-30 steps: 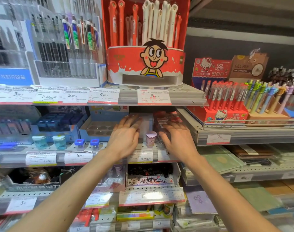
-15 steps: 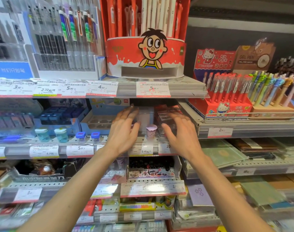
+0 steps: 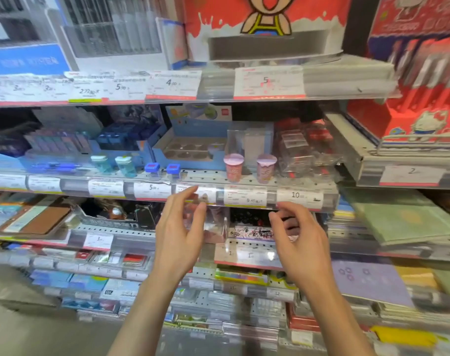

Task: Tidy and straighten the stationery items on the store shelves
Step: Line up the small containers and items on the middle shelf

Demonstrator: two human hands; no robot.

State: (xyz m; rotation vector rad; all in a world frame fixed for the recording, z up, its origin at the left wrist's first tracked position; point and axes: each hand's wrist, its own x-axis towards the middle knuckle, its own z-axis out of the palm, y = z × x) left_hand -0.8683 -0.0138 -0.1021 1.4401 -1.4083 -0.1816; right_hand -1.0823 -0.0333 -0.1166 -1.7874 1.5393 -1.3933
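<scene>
Pink cups [image 3: 249,167] stand above left hand [image 3: 179,235] and right hand [image 3: 299,242], both loosely curled, empty.

On the middle shelf [image 3: 213,176] there were two pink cups [image 3: 233,167], two teal bottles [image 3: 98,163], two blue-capped jars [image 3: 152,169].

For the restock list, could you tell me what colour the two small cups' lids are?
Pink, on both small cups, in the head view.

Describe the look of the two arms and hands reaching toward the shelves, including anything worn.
Both forearms are bare up to the frame's bottom edge: no sleeves show. The left hand and the right hand wear no gloves, and no rings, watch or bracelets show. Fingernails look short and unpainted.
</scene>
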